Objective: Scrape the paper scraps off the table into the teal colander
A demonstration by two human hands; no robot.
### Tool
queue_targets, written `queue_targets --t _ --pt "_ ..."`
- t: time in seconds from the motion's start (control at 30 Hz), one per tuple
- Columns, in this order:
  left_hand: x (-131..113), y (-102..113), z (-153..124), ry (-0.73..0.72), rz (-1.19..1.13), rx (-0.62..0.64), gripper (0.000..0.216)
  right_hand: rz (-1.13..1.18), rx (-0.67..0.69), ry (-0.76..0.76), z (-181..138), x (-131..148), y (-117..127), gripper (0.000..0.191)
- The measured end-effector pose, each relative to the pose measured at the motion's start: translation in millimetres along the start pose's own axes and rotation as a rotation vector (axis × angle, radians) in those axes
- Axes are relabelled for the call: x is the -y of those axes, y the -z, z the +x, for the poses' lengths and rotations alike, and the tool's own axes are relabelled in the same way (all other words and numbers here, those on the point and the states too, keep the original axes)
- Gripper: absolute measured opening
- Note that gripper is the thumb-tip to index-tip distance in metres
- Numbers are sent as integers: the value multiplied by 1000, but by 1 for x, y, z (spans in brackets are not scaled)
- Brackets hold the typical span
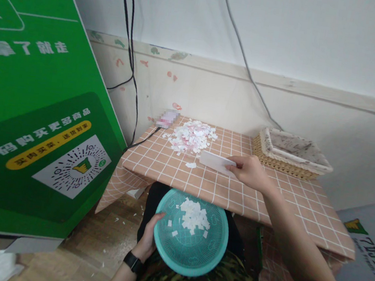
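My left hand (150,234) grips the left rim of a teal plastic basket (188,263), which rests tilted on my lap below the table edge. Inside it lies a small heap of white paper scraps (194,216). Over the table, my right hand (248,170) pinches the right end of a flat white card (215,162), its long edge near the checked tablecloth. Just beyond the card's left end sits a larger pile of white and pinkish paper scraps (193,136). One loose scrap (191,165) is on the cloth beside the card.
A wicker basket with a cloth lining (291,165) stands at the table's back right. At the back left is a blurred phone-like object (167,119) with a black cable. A tall green cabinet (41,93) rises on the left. Scraps litter the wooden floor (97,248).
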State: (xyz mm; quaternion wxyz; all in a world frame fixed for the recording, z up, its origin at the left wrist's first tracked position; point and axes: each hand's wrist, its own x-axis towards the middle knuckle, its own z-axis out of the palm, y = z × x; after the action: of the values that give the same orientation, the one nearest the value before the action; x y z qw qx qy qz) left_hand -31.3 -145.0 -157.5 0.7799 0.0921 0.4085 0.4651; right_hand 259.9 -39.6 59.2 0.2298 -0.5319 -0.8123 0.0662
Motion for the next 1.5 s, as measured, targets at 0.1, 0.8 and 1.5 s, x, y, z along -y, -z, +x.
queue_targets --t 0.1,0.8,1.5 --pt "0 0 0 14 2 -1 28 32 5 -1 -2 3 2 20" --pt "-2 -3 -3 -25 13 -25 25 133 41 -9 5 14 -11 18" --pt "2 6 1 -31 23 2 31 48 10 58 3 24 -18 20"
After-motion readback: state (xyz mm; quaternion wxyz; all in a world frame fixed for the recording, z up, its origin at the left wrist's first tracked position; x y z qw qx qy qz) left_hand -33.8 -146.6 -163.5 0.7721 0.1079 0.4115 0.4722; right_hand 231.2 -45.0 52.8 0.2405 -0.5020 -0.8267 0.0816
